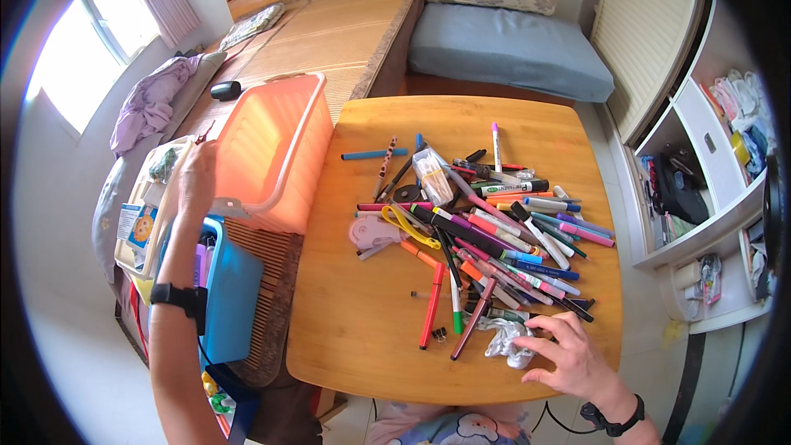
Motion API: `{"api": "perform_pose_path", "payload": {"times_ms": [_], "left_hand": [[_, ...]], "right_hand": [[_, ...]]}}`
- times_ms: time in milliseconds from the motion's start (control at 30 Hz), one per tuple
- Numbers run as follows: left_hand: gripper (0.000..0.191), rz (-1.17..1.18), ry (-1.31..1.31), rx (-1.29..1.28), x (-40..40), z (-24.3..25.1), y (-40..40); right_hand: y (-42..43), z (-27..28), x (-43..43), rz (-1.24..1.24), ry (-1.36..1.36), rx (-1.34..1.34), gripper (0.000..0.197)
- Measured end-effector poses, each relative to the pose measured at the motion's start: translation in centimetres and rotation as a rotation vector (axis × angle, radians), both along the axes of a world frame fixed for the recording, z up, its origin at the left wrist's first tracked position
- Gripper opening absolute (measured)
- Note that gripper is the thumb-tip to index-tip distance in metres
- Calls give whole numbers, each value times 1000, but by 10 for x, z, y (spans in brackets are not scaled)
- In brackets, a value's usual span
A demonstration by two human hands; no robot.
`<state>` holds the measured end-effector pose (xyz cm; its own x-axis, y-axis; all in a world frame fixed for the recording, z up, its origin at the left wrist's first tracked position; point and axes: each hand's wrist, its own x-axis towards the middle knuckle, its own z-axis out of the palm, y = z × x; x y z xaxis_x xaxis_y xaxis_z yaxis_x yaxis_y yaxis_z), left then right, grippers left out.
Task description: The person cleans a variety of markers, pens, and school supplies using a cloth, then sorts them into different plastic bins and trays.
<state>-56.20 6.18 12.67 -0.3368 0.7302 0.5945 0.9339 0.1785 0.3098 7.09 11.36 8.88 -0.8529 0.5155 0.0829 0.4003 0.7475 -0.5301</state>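
Note:
My left hand (198, 178) is stretched out over the right rim of a cream plastic basket (137, 259). A small dark reddish item (205, 133) shows at its fingertips; whether they grip it cannot be seen. Inside the basket are a green item (163, 165) in clear wrap and a card with an orange lion picture (143, 227). My right hand (565, 352) hovers at the table's near right, thumb and fingers apart, beside a crumpled white plastic wrapper (511, 341). Beyond it spreads a heap of markers and pens (494, 228), with a pink correction tape (373, 232) at its left.
An orange plastic bin (315, 154) stands left of the wooden table (352, 334), on a mat-covered bed (334, 18). Nearer is a blue bin (238, 315) with items inside. A red marker (432, 306) and a black binder clip (439, 334) lie near the heap. Shelves (673, 241) line the right.

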Motion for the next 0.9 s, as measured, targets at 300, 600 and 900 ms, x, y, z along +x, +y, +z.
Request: {"api": "perform_pose_path", "payload": {"times_ms": [300, 600, 900], "left_hand": [[54, 56, -17, -438, 155, -15, 33], [33, -372, 36, -161, 235, -26, 47], [16, -547, 9, -177, 286, -57, 55]], "right_hand": [[-3, -36, -9, -60, 81, 105, 36], [-13, -2, -10, -328, 241, -293, 27], [-30, -31, -18, -225, 172, 41, 34]]}}
